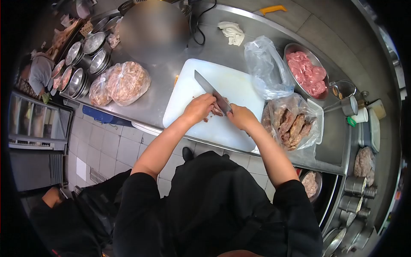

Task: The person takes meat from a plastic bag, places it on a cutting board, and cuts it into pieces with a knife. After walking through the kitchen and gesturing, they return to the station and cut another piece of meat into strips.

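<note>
My right hand is wrapped round the handle of a broad knife, whose blade points away and to the left over the white cutting board. Against the blade's left side, my left hand presses its bent fingers on a piece of dark meat. Small cut bits lie under and beside the fingers. To the right of the board, a clear bag holds several long pieces of browned meat.
Behind that bag are an empty-looking plastic bag and a metal bowl of raw meat. Filled bags and stacked metal bowls stand left. A white cloth lies behind the board. Other people are at the left.
</note>
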The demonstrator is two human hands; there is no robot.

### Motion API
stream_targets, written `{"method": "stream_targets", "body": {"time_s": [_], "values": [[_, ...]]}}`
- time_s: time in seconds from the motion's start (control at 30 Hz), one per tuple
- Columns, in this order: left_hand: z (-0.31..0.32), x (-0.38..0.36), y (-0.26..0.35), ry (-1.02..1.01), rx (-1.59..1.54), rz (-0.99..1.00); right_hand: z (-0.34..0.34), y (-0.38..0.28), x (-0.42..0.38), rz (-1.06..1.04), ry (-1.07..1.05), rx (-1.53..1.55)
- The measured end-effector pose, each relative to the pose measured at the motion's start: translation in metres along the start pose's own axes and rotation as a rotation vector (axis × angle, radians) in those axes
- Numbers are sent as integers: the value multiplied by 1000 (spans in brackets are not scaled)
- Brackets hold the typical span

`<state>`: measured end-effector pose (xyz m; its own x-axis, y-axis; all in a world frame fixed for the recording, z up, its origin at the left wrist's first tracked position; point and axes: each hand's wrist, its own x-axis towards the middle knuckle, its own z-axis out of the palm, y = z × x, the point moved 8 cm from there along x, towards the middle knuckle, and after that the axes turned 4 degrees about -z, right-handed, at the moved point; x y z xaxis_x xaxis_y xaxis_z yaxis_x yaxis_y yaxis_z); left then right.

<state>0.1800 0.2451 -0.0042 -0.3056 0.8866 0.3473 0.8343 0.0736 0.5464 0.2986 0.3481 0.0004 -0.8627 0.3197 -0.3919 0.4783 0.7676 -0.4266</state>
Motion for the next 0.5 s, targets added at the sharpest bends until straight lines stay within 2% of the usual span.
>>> {"method": "stream_targets", "body": {"time_s": [0.07, 0.2, 0.27, 0.3, 0.4, 0.5], "values": [[-9, -5, -4, 39, -59, -119, 6, 4, 8, -121, 199, -91], [-5, -6, -10, 52, -36, -111, 11, 9, 11, -147, 244, -115], [-3, -5, -16, 68, -55, -95, 1, -1, 5, -98, 108, -20], [-2, -5, -16, 70, -57, -93, -17, -13, -2, -96, 110, -23], [-4, -4, -15, 96, -49, -51, -40, -25, -9, 29, -164, -3], [1, -4, -18, 90, -11, -61, -51, -39, -27, 90, -226, -7]]}}
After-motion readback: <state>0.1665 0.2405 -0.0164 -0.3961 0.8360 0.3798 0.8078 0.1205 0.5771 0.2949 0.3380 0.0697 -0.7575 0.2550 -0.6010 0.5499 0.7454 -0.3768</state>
